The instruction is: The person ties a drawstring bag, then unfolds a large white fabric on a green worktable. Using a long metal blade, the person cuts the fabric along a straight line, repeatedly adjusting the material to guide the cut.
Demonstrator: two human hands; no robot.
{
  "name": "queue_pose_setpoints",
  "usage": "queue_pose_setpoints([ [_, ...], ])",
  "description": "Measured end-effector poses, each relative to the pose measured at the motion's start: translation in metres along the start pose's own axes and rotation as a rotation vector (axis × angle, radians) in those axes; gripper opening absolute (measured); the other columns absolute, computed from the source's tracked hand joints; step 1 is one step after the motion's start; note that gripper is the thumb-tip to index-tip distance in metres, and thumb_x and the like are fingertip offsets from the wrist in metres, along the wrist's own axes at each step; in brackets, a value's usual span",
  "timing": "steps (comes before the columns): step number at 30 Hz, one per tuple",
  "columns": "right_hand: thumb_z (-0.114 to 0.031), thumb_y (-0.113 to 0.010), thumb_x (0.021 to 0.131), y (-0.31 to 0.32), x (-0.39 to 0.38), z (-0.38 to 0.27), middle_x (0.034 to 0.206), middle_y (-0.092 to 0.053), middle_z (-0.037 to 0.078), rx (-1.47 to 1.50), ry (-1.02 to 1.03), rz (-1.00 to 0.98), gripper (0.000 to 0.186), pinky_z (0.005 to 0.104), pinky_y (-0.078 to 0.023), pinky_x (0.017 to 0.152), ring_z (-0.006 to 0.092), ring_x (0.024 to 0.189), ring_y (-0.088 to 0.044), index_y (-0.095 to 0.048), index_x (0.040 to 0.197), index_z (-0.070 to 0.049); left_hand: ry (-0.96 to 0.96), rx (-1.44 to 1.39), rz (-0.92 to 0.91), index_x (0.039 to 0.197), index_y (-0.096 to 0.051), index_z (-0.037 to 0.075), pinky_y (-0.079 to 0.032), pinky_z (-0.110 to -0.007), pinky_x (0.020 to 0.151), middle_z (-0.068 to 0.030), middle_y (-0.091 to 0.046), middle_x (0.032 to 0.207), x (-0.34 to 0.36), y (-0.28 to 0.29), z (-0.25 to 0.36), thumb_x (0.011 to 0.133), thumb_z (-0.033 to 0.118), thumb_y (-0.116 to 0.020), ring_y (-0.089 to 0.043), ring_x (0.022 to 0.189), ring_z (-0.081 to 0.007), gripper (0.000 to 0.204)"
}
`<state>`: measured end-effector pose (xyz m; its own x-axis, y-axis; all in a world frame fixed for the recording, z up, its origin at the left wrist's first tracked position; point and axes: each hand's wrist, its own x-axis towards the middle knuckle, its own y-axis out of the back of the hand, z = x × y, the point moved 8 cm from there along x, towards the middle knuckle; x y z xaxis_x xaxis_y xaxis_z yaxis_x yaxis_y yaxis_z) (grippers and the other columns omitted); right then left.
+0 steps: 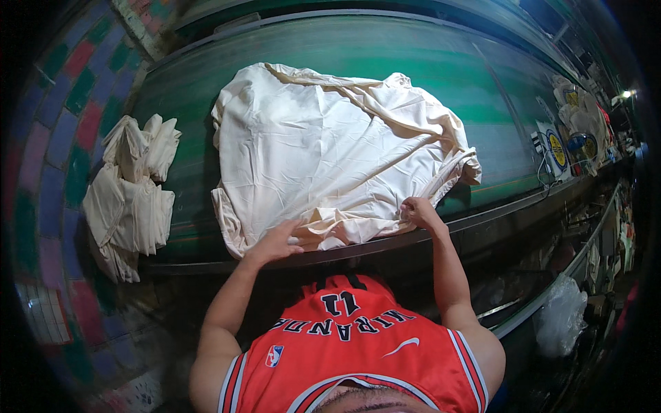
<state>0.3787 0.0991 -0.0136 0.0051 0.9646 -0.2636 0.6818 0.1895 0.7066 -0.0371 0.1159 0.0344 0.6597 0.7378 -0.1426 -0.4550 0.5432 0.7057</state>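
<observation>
A large cream cloth [310, 148] lies spread over the green table, wrinkled, with its edges bunched and folded inward along the far and right sides. At its near edge, left of the middle, my left hand [275, 243] rests with fingers stretched over gathered fabric. Farther right, the bent fingers of my right hand [418, 212] pinch the cloth near its front right edge. Between both hands the fabric stands up in loose folds.
A heap of similar cream cloth [134, 186] hangs over the left end of the green table [413, 45]. Toward the right end stand bundles with round yellow-and-blue labels [556, 149] and a thin cable. A clear plastic bag [561, 316] hangs at the lower right. A painted brick wall [51, 165] borders the left.
</observation>
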Motion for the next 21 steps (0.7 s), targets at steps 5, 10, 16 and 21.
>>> queue_pose_setpoints([
  [5, -0.016, -0.072, 0.084, 0.012, -0.030, -0.003, 0.100, -0.063, 0.017, -0.087, -0.022, 0.297, 0.019, 0.0429, -0.049, 0.088, 0.0366, 0.101, -0.059, -0.071, 0.098, -0.003, 0.063, 0.044, -0.275, 0.126, -0.060, 0.002, -0.052, -0.042, 0.083, -0.0232, -0.071, 0.096, -0.013, -0.030, -0.008, 0.075, 0.001, -0.057, -0.068, 0.094, -0.0388, 0.051],
  [10, -0.021, -0.076, 0.081, 0.047, -0.049, 0.015, 0.117, -0.058, 0.020, -0.280, -0.088, 0.620, 0.045, 0.0458, -0.046, 0.097, 0.0395, 0.112, -0.054, -0.062, 0.121, -0.004, 0.247, -0.250, -0.477, 0.111, -0.070, 0.003, -0.051, -0.033, 0.071, -0.0165, -0.073, 0.093, -0.017, -0.020, -0.002, 0.076, -0.003, -0.048, -0.068, 0.083, -0.0209, 0.042],
  [16, -0.045, -0.080, 0.082, 0.050, -0.030, 0.118, 0.136, -0.050, 0.022, 0.721, -0.635, 0.503, 0.084, 0.0414, -0.051, 0.090, 0.0288, 0.117, -0.056, -0.041, 0.142, 0.000, 0.601, -0.476, -0.369, 0.126, -0.060, 0.001, -0.051, -0.028, 0.074, -0.0096, -0.074, 0.097, 0.001, -0.002, 0.045, 0.085, 0.001, -0.056, -0.067, 0.086, -0.0194, 0.042],
  [21, -0.034, -0.071, 0.091, 0.048, 0.053, 0.158, 0.115, -0.068, 0.016, 1.213, -0.445, 0.356, 0.055, 0.0465, -0.054, 0.090, 0.0286, 0.103, -0.067, -0.055, 0.133, -0.001, 0.090, -0.205, -0.235, 0.128, -0.060, 0.003, -0.052, -0.032, 0.079, -0.0113, -0.072, 0.098, 0.056, -0.011, 0.084, 0.077, 0.013, -0.078, -0.067, 0.088, -0.0226, 0.055],
])
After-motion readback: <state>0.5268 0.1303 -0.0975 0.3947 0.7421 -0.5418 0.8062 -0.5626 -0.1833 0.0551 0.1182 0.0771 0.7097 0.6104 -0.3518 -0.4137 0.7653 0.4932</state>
